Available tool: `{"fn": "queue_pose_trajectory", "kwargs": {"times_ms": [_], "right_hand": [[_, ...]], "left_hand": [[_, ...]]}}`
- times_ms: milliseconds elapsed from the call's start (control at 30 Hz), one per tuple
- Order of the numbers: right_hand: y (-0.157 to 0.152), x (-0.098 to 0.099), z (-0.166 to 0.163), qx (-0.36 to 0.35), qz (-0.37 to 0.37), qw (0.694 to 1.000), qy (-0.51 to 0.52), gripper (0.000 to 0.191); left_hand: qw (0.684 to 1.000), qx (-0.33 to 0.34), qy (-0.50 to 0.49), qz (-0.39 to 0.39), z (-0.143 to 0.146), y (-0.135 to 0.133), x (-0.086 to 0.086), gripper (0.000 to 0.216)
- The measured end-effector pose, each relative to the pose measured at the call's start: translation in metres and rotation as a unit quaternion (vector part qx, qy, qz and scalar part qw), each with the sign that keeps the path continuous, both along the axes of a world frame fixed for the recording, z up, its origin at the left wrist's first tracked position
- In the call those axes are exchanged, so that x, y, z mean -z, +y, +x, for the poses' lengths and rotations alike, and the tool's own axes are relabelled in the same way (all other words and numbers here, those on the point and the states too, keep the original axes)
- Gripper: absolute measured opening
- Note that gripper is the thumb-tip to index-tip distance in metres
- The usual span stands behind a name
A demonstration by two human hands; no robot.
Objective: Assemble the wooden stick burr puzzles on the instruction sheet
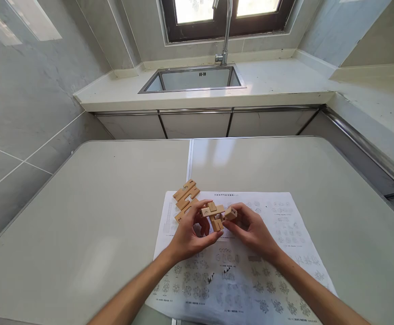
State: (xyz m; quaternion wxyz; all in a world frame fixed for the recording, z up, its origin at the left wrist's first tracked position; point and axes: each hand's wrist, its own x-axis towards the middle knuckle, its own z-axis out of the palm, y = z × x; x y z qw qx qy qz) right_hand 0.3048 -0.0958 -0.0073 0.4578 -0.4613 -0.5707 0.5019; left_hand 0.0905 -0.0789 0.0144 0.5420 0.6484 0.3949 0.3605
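My left hand (192, 230) is closed around a partly joined wooden interlocking puzzle (212, 213), thumb below and index finger on top. Between the thumb and fingers of my right hand (249, 228) is a wooden puzzle piece (231, 213) with a dark mark on its end, close against the right side of the joined pieces. Whether the two touch I cannot tell. Several notched flat wooden pieces (187, 195) lie in a slanting row just beyond my left hand, the nearest one partly hidden by it. Under both hands is a printed sheet (224, 289) of small puzzle diagrams.
The sheet lies on a pale table (115, 194) with a seam across its middle. Past the far edge stand a white counter (271, 79), a steel sink (197, 79) and a faucet (226, 40) below a window. A tiled wall (24, 113) rises on the left.
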Motion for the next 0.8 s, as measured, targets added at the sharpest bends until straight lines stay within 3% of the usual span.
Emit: {"fn": "queue_pose_trajectory", "kwargs": {"times_ms": [200,367,800], "right_hand": [[-0.001,-0.004,0.001,-0.023,-0.001,1.000,0.012,0.027],[-0.004,-0.003,-0.001,-0.001,-0.013,1.000,0.012,0.027],[-0.009,-0.004,-0.006,0.014,0.029,0.998,-0.052,0.026]], "left_hand": [[1.000,-0.006,0.007,0.011,0.001,0.000,-0.002,0.064],[0.999,-0.016,0.017,0.038,0.001,0.001,0.002,0.063],[0.976,-0.017,0.098,0.196,0.000,-0.004,0.009,0.054]]}}
